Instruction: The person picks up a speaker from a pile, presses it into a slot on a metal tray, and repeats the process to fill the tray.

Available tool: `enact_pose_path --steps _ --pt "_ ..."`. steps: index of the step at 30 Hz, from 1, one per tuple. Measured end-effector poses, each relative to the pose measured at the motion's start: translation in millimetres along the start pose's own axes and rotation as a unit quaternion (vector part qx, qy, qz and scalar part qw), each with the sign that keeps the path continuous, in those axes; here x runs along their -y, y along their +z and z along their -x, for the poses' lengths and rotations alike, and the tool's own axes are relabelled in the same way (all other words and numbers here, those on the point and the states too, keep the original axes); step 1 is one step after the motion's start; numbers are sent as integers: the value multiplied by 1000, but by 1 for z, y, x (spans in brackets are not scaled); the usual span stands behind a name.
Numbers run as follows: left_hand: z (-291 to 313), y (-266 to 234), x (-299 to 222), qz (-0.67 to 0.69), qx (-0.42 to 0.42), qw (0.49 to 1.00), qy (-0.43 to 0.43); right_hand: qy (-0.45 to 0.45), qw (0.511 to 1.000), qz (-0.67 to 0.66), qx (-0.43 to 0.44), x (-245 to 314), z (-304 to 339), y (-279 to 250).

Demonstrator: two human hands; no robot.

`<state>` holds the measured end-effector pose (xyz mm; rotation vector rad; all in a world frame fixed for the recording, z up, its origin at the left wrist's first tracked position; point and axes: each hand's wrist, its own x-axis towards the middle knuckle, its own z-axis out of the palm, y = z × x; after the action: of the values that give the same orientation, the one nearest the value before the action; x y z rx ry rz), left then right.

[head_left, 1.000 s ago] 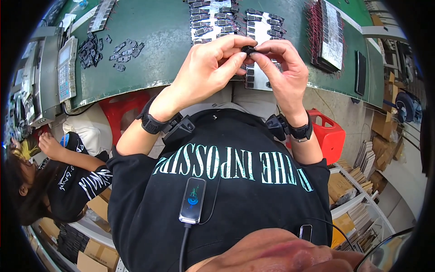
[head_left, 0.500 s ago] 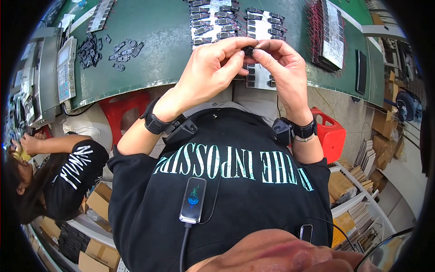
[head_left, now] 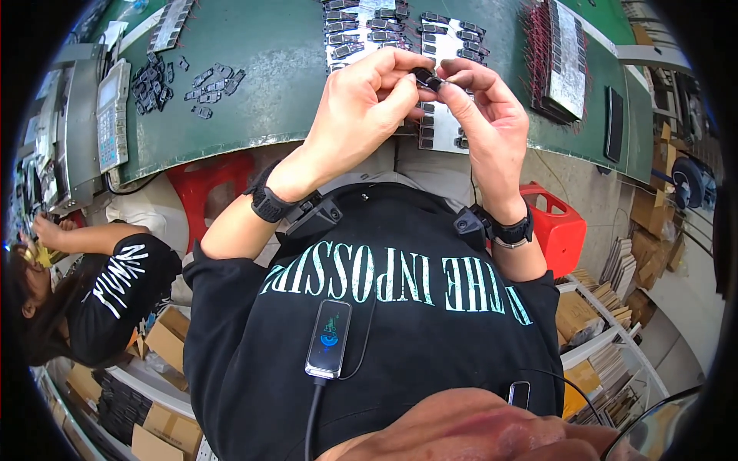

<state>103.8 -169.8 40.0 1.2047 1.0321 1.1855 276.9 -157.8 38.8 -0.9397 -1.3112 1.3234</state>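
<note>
Above the near edge of the green table, a small black rectangular part (head_left: 426,77) is held between my two hands. My left hand (head_left: 367,106) pinches its left end between thumb and fingers. At its other end, the thumb and curled fingers of my right hand (head_left: 492,107) close on the part; exactly where they touch is partly hidden. Behind and below my fingers lie white boards (head_left: 441,131) bearing rows of similar black parts, which look like small speaker modules. My hands cover some of these rows.
Loose black parts lie in two piles (head_left: 154,86) on the table's left, beside a grey keypad device (head_left: 114,115). A stack of boards with red wires (head_left: 561,65) and a dark phone-like slab (head_left: 613,123) are at right. A co-worker (head_left: 115,292) sits at left; red stools (head_left: 557,230) stand below.
My left fingers have shifted slightly away from me, and my right hand has moved a little right with its fingers more parted. More of the black part now shows.
</note>
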Motion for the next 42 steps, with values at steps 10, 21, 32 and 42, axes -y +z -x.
enact_pose_path --steps 10,21,32,42 --pt "1 6 0 -4 3 1000 17 48 998 -30 10 -9 -3 -3" --pt "-2 0 5 -34 34 999 -18 105 988 -52 100 -15 -19 -22" --pt "-4 4 4 -46 42 998 6 56 993 55 83 -15 -15 -21" --pt "-4 8 -2 -130 15 991 31 20 998 60 21 -9 -5 -9"
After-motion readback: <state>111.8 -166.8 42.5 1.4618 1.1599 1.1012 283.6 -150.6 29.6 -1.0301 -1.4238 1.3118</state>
